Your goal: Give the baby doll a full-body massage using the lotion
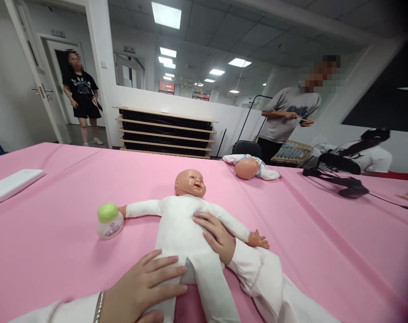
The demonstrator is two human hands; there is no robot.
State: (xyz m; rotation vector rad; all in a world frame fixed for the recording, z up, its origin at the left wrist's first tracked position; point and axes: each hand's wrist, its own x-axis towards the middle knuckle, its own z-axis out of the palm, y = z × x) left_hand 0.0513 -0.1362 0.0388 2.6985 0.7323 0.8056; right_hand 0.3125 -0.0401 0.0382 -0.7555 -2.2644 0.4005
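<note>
A baby doll (179, 224) with a white cloth body lies on its back on the pink-covered table (66, 273), arms spread and head pointing away from me. My left hand (146, 285) rests with spread fingers over the doll's hip and upper leg, on the left side. On the right side of its belly lies my right hand (218, 235), fingers stretched out flat. Neither hand grips anything. Touching the doll's hand on the left stands a small clear bottle (110, 222) with a green cap.
A second doll (248, 168) in pale clothes lies at the table's far edge. A white device (14, 186) sits at the left, and black straps with a cable (350, 185) at the right. One person (81, 89) stands by the door, another (288, 112) behind the table.
</note>
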